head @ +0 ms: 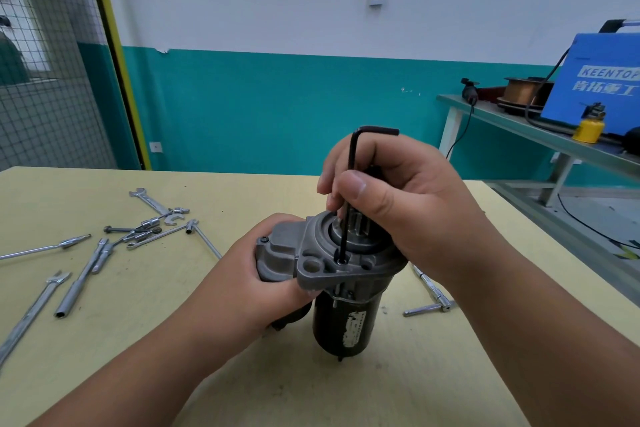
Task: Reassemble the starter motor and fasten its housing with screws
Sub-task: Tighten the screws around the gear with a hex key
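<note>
Grey-and-black starter motor [346, 319], centre of yellow bench [138, 340], gripped by left hand [256, 274]. Right hand [408, 204] pinches black L-shaped hex key [344, 239], tip in housing screw hole [341, 261]. Tightening turns likely next.

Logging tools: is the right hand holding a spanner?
No, the right hand pinches a black hex key, its tip in a hole of the motor housing.

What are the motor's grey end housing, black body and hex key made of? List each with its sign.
End housing: probably cast aluminium, bare; dull grey, grainy, with moulded ribs.
Motor body: likely steel painted black; smooth sheen, worn label.
Hex key: seemingly steel, matte black; thin, sharply bent.
</note>
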The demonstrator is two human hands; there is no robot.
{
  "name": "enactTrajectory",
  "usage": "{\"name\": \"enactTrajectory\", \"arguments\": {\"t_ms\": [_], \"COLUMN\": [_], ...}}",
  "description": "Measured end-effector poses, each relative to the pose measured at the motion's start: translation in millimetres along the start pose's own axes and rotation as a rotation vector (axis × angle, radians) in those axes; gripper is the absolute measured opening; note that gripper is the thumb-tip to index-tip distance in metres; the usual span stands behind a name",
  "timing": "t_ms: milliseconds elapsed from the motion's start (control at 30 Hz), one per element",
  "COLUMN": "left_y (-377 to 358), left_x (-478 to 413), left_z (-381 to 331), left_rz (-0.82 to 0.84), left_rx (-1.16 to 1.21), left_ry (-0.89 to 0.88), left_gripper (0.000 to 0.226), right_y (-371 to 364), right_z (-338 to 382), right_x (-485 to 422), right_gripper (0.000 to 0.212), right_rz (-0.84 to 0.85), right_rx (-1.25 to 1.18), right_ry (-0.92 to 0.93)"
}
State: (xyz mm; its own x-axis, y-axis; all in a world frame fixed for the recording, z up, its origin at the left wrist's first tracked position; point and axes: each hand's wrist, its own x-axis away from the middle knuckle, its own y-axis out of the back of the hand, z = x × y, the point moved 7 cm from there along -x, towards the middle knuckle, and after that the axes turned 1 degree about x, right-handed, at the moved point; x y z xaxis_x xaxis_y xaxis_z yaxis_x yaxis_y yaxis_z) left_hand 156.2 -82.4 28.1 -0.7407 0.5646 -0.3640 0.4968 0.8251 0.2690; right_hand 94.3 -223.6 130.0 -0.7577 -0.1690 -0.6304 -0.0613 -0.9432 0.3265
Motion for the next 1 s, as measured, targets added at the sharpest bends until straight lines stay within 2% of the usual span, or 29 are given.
{"name": "enactTrajectory", "arguments": {"t_ms": [67,233,367,500,600,767,933,1000], "left_y": [0.2,-0.6,-0.7,-1.3,-0.5,-0.3,-0.4,-0.4], "left_x": [0.3,0.2,0.2,0.8,0.2,0.0,0.4,0.7], "left_z": [-0.5,-1.6,-1.5,-1.6,-1.1,-0.1,0.7,-0.7], "left_rz": [-0.001,0.007,0.011,0.010,0.006,0.001,0.003,-0.005], "left_rx": [0.004,0.008,0.016,0.003,0.002,0.002,-0.003,-0.016], "left_ry": [-0.004,-0.002,-0.005,-0.004,-0.002,0.004,0.002,-0.001], "left_gripper": [0.044,0.043,0.043,0.043,0.043,0.044,0.047,0.045], "right_y": [-0.7,-0.8,0.3,1.4,0.5,-1.1,-0.6,-0.2], "right_z": [0.4,-1.3,-0.6,-0.9,-1.4,-1.8,-0.7,-1.2], "right_x": [0.0,1.1,0.3,-0.2,0.2,1.0,-0.1,0.3], "right_gripper": [0.010,0.026,0.013,0.020,0.010,0.026,0.012,0.020], "right_rz": [0.010,0.030,-0.002,-0.014,0.003,0.029,0.001,-0.006], "right_rx": [0.013,-0.003,-0.001,0.020,0.020,-0.005,0.000,-0.009], "right_ry": [-0.003,-0.047,-0.022,-0.009,-0.023,-0.048,-0.023,-0.006]}}
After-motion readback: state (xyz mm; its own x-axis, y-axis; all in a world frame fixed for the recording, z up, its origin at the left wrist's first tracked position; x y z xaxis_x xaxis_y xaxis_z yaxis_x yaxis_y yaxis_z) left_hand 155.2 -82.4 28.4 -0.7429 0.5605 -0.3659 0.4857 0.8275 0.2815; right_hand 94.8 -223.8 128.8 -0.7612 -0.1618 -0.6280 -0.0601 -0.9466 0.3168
